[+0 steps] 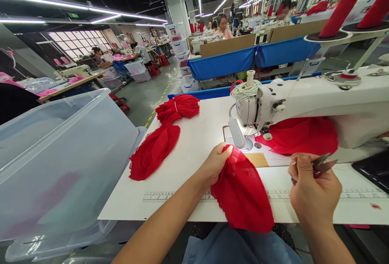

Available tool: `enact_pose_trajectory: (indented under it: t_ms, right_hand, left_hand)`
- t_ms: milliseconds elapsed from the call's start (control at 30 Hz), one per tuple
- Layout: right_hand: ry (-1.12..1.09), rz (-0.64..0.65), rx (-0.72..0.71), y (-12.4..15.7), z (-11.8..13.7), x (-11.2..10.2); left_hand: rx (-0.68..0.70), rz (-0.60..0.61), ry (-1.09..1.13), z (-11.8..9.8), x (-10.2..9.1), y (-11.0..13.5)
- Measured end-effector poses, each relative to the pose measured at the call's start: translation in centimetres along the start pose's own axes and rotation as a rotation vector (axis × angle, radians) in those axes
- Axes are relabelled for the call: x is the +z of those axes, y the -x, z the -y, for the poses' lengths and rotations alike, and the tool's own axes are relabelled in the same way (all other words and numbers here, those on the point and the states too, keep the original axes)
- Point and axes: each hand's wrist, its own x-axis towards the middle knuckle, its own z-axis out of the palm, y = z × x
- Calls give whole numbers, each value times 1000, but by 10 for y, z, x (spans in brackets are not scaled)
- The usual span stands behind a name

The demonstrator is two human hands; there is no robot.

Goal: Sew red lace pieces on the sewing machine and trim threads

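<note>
My left hand (pixel 216 162) is closed on a piece of red lace fabric (pixel 241 193), which hangs over the front edge of the white sewing table (pixel 194 142). My right hand (pixel 313 189) grips small metal thread snips (pixel 323 163), blades pointing right. Both hands sit just in front of the white sewing machine (pixel 304 102), whose head and needle area are right above my left hand. More red fabric (pixel 299 136) lies under the machine arm.
A loose red piece (pixel 153 150) and a tied red bundle (pixel 178 108) lie at the table's left. A clear plastic bin (pixel 57 162) stands at the left. Red thread cones (pixel 340 13) stand at the upper right. Other people work at stations behind.
</note>
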Motion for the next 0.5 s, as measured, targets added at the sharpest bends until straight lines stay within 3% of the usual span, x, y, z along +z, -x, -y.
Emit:
enact_pose_trajectory:
  t_ms: [200,300,400,500]
  right_hand:
    - [-14,27,51,2,4,-6]
    - [-8,62,71,2,5,-10]
    - [-4,118,98,2,7,-12]
    - [-35,96,125,1,11,-14]
  left_hand:
    - [-35,76,81,-1,-3,2]
    - [-32,116,-68,-4,-4,5]
    - [-8,68,-132,-4,-4,6]
    - [-8,37,3,-1,-3,2]
